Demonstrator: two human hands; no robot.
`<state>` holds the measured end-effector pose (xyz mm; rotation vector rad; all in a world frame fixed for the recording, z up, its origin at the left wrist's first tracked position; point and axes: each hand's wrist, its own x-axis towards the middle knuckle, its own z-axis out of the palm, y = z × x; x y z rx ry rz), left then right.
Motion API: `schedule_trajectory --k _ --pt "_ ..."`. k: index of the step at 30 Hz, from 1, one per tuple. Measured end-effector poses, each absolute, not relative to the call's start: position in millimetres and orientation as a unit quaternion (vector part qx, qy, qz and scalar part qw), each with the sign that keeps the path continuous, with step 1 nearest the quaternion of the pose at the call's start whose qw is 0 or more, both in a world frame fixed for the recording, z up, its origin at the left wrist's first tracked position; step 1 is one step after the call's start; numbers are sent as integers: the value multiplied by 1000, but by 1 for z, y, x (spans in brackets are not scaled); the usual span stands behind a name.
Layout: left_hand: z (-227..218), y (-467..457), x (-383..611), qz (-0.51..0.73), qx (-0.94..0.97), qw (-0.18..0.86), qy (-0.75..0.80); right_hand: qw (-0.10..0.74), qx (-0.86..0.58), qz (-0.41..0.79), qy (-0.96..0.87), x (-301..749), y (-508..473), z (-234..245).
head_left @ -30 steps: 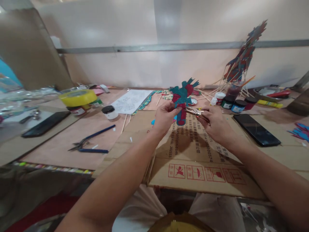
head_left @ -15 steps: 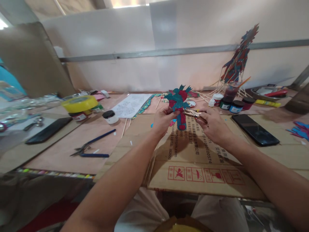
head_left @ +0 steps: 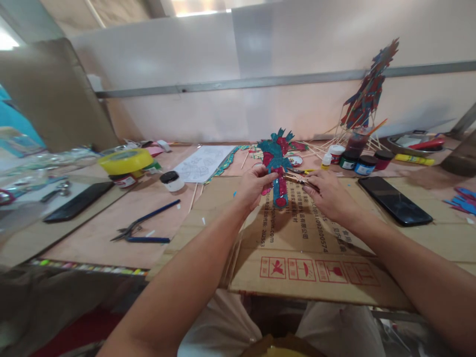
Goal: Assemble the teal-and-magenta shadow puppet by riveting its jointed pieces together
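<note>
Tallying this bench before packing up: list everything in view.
cutout: one, teal-red, centre, held
tool: one, metallic, beside cutout
printed cardboard: one, brown, front centre
pliers: one, blue-handled, left
phones: two, black, left, right
tape roll: one, yellow, back left
drawing: one, white, back
black-lidded jar: one, white, left
paint jars: several, mixed, back right
stick cutouts: uncounted, red-blue, back right
bowl: one, silvery, right
tube: one, yellow, right
loose cutouts: uncounted, blue-red, right
clutter: uncounted, mixed, left
left grip: one, on cutout
right grip: one, on tool

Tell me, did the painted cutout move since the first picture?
Yes, a little: the cutout is lower in view, closer to the printed red symbols.
</note>
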<state>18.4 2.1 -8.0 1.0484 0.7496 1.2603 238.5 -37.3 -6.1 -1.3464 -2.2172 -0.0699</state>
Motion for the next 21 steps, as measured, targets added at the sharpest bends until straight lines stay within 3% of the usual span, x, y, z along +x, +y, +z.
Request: schedule_trajectory --k 6,21 --pt "-4 1 18 531 446 655 300 250 -509 -30 -823 242 -34 -7" --pt "-6 -1 20 542 486 605 323 253 -505 -24 -825 241 -35 -6"
